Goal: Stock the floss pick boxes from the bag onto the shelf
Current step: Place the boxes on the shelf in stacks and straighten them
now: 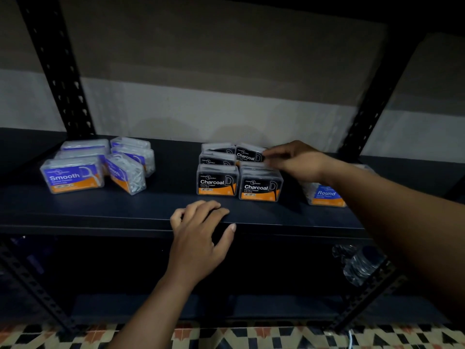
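Observation:
On the dark shelf (125, 210) stand several black Charcoal floss pick boxes (217, 181) in two rows. My right hand (295, 161) reaches over them and pinches the rear right Charcoal box (247, 153), which sits raised above the row. My left hand (201, 227) rests on the shelf's front edge, fingers curled over it, holding nothing. Several blue Smooth boxes (73, 176) are grouped at the left. A blue Round box (324, 195) shows partly behind my right forearm. The bag is not clearly in view.
Black perforated uprights (57, 71) frame the shelf on both sides, with another shelf board overhead. Crumpled clear plastic (357, 263) lies on the lower level at the right. A patterned floor (251, 336) runs along the bottom.

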Demonstrator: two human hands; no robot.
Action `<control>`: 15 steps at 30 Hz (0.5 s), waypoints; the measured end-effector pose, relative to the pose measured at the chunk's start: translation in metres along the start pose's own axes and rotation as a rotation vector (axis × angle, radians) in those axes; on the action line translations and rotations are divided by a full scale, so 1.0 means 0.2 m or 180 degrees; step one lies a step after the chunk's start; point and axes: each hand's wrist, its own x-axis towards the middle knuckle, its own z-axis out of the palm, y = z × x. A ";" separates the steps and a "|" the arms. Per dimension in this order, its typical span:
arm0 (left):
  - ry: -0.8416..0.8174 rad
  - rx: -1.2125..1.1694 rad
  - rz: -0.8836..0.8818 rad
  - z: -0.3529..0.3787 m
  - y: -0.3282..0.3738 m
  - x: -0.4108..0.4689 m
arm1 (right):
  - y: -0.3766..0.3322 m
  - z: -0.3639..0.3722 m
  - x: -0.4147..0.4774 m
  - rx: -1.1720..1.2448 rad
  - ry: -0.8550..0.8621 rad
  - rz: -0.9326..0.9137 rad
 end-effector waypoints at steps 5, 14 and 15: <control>-0.0024 0.0016 -0.0029 0.00 0.00 0.00 | -0.05 0.00 -0.05 -0.0869 -0.0403 -0.0260; -0.0010 0.0005 -0.0024 -0.01 0.01 0.00 | -0.04 0.03 -0.06 -0.1087 -0.0365 -0.0318; -0.0020 0.0006 -0.0029 -0.01 0.01 0.00 | -0.04 0.03 -0.06 -0.1091 -0.0369 -0.0326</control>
